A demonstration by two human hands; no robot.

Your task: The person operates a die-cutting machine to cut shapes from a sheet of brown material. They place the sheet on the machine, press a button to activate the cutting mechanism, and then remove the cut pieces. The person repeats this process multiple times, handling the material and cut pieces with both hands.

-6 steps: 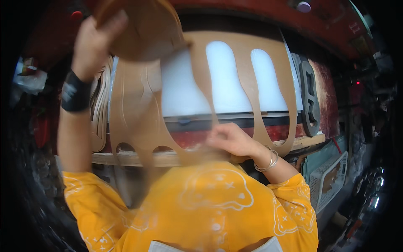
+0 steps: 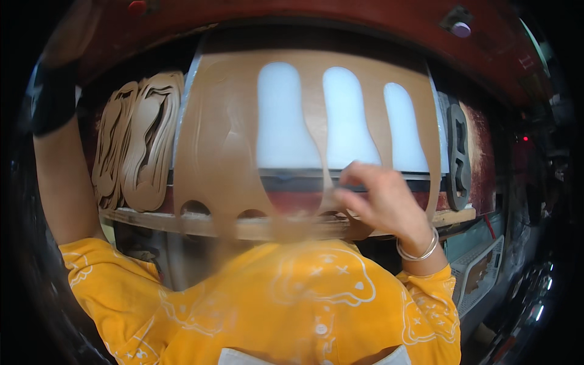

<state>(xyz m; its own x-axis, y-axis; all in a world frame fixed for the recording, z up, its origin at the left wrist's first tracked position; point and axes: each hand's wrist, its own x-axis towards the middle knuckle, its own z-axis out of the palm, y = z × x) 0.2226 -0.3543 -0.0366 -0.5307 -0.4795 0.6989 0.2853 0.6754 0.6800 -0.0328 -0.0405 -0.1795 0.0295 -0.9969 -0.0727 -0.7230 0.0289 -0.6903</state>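
A tan leather-like sheet (image 2: 228, 79) lies over a white board (image 2: 283, 128) and hangs past the bench's front edge. Several insole-shaped holes in it show the board beneath. My right hand (image 2: 386, 198) is over its front part, thumb and bent forefinger apart, thumb tip close to a narrow strip between two holes. Whether the thumb touches the strip I cannot tell. At the dark upper left, my left hand (image 2: 74, 30) is raised far out beyond the sheet; its fingers, and anything in them, are lost in shadow.
Left of the sheet sit stacked tan cut-out pieces (image 2: 149, 146) with openings in them. A grey shape with cut-outs (image 2: 457, 158) stands at the right. Red machinery (image 2: 365, 18) spans the far side, with a pale purple button (image 2: 461, 29). A white plastic basket (image 2: 480, 267) is lower right.
My left hand has swung outward to the upper left; the rounded brown pieces it held no longer show. My right hand has shifted right and its fingers have parted. The stacked pieces are uncovered.
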